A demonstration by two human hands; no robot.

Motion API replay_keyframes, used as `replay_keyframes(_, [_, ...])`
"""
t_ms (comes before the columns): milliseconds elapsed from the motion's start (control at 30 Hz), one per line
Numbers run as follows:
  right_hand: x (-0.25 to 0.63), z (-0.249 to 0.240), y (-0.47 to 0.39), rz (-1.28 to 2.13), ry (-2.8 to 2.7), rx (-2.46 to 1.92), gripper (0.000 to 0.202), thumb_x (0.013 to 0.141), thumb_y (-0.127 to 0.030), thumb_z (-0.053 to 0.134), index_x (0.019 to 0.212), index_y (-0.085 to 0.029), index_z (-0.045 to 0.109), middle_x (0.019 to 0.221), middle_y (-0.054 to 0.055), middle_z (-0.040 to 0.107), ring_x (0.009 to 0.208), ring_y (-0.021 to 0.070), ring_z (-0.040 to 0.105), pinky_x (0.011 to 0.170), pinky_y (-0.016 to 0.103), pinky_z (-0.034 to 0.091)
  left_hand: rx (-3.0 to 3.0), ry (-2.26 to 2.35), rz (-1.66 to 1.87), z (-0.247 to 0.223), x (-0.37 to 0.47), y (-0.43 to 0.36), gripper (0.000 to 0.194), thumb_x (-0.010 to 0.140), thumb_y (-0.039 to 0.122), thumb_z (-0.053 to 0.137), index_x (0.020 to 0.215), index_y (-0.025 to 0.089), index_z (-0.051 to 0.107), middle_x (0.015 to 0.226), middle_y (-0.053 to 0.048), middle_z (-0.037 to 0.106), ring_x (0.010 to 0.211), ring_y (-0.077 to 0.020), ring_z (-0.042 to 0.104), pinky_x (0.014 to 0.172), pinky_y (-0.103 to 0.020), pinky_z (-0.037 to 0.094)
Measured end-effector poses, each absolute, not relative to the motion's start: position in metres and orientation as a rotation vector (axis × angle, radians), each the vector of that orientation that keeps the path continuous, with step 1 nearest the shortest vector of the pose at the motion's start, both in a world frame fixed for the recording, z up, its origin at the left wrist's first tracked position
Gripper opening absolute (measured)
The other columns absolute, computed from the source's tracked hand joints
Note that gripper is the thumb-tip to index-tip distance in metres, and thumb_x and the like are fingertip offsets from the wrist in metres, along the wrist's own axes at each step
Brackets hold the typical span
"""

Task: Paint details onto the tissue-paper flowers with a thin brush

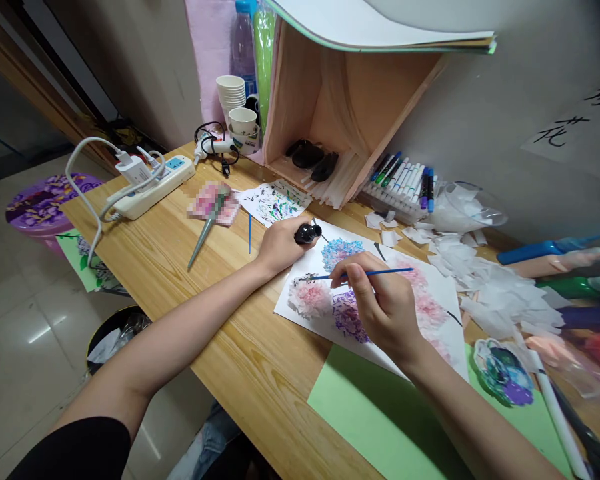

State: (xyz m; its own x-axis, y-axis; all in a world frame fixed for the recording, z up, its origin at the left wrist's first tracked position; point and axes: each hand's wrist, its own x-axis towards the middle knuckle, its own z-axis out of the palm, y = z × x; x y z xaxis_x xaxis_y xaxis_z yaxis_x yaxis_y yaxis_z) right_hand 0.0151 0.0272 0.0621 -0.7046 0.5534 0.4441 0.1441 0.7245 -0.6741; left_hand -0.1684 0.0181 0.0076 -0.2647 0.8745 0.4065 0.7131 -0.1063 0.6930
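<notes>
My left hand (283, 245) is closed around a small black bottle (306, 233), its neck facing right, at the top edge of a white sheet (293, 311). Pinched in my right hand (383, 300) is a thin blue paintbrush (393, 271). Its tip points left and meets black marks above a pale pink flower (310, 300) on the sheet. Around it are a blue flower (341, 253), a purple flower (349, 317) partly behind my right hand, and more pink blooms (433, 303). Green paper (360, 407) lies under the sheet's near edge.
A paint-smeared palette (504, 371) stands at the right, near torn white paper (510, 297). Markers (405, 177) stand at the back. On the left are a power strip (155, 187), a grey-green knife-like tool (207, 230), a second blue brush (250, 233) and a paint-daubed tissue (275, 200).
</notes>
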Motion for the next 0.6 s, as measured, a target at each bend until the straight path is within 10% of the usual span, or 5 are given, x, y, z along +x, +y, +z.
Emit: replay_keyframes(600, [0.012, 0.059, 0.038, 1.148, -1.996, -0.751, 0.032, 0.095, -0.035, 0.034, 0.078, -0.019, 0.056, 0.074, 0.0, 0.055, 0.068, 0.0112, 0.053, 0.062, 0.027, 0.042, 1.779, 1.991, 1.288, 0.007, -0.168, 0.018, 0.02, 0.079, 0.033, 0.06, 0.066, 0.018, 0.055, 0.067, 0.001, 0.061, 0.064, -0.0127, 0.054, 0.055, -0.024, 0.032])
